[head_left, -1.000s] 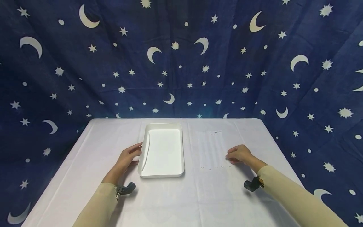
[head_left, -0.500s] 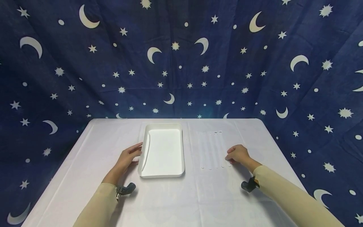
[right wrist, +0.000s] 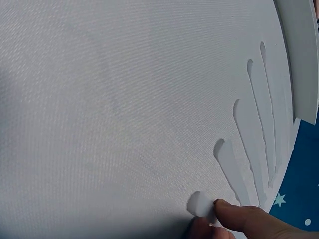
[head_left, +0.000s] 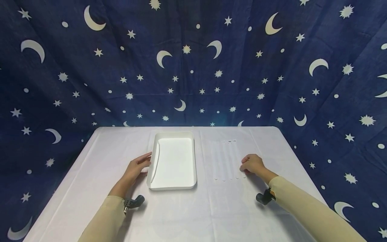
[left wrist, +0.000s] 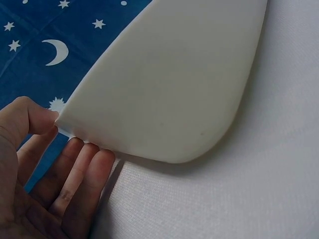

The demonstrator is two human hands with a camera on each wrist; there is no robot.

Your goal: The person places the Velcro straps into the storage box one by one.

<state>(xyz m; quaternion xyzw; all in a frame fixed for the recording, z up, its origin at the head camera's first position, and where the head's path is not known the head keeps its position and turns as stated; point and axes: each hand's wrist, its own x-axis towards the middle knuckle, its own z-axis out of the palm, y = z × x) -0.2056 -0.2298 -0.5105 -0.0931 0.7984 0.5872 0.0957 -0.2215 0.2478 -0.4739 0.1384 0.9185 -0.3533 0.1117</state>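
A shallow white tray [head_left: 176,163] lies left of the table's middle, with one slim curved white strip [head_left: 156,161] inside along its left wall. My left hand [head_left: 136,168] holds the tray's left side; in the left wrist view the thumb [left wrist: 42,118] is at one edge of the wall and fingertips at the other. Right of the tray, several pale, slender white strips [head_left: 224,161] with rounded near ends lie side by side. My right hand [head_left: 253,164] pinches the rightmost strip [right wrist: 200,204] near its rounded end, between thumb and finger. Its far part is hidden in the right wrist view.
A white cloth [head_left: 181,215] covers the table. Behind it hangs a dark blue curtain [head_left: 193,84] printed with moons and stars. Small dark marks [head_left: 232,141] show at the far ends of two strips. A dark wrist device [head_left: 134,201] sits on each wrist.
My right wrist and forearm have shifted slightly left, with the fingers staying at the rightmost strip. The left hand and the tray look unchanged.
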